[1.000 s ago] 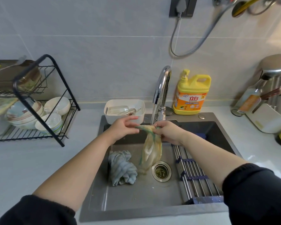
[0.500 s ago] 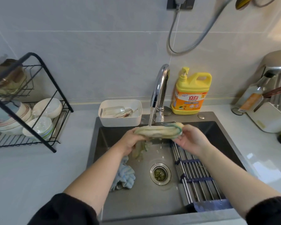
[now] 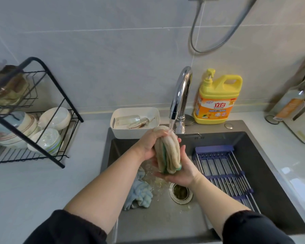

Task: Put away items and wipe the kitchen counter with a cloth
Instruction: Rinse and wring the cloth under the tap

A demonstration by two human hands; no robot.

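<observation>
A beige cloth with a green edge [image 3: 168, 154] is bunched into a thick roll and held over the sink [image 3: 264, 143] under running water from the chrome tap [image 3: 180, 95]. My left hand [image 3: 148, 147] grips the roll's upper end. My right hand [image 3: 182, 171] cups and holds its lower end from beneath. A second, light blue cloth [image 3: 139, 192] lies crumpled on the sink floor, left of the drain [image 3: 180, 192].
A purple roll-up drying rack [image 3: 224, 171] spans the sink's right part. Behind the sink stand a white tub [image 3: 136, 120] and a yellow detergent bottle [image 3: 217, 97]. A black dish rack with bowls [image 3: 33, 124] stands on the left counter. Appliances crowd the right edge.
The cloth hung down loose a second ago, was then held stretched sideways, and is now bunched upright between both hands under the stream. The view has shifted closer.
</observation>
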